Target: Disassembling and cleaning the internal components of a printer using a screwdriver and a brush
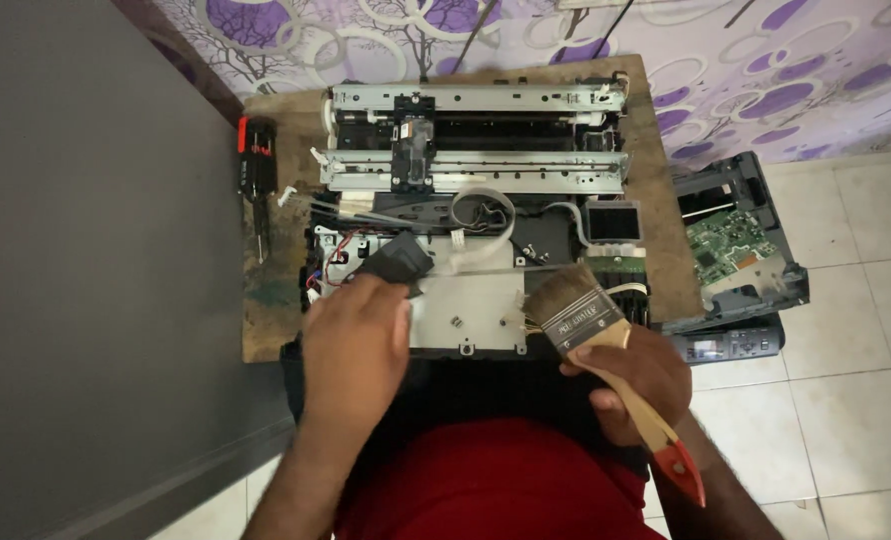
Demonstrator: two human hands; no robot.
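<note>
A stripped printer chassis [476, 170] with metal rails, a carriage and a white ribbon cable lies on a small wooden board [656, 180]. My left hand [358, 345] rests on the chassis's near left corner, fingers closed on a black plastic part [398, 260]. My right hand [631, 375] grips the wooden handle of a flat paintbrush [578, 310], whose red handle tip points toward me. Its bristles hover at the chassis's near right edge, beside a bundle of wires.
A red and black screwdriver [257, 160] lies on the board's left edge. A removed printer cover with a green circuit board [731, 245] sits on the tiled floor to the right. A grey wall stands at the left, patterned purple fabric behind.
</note>
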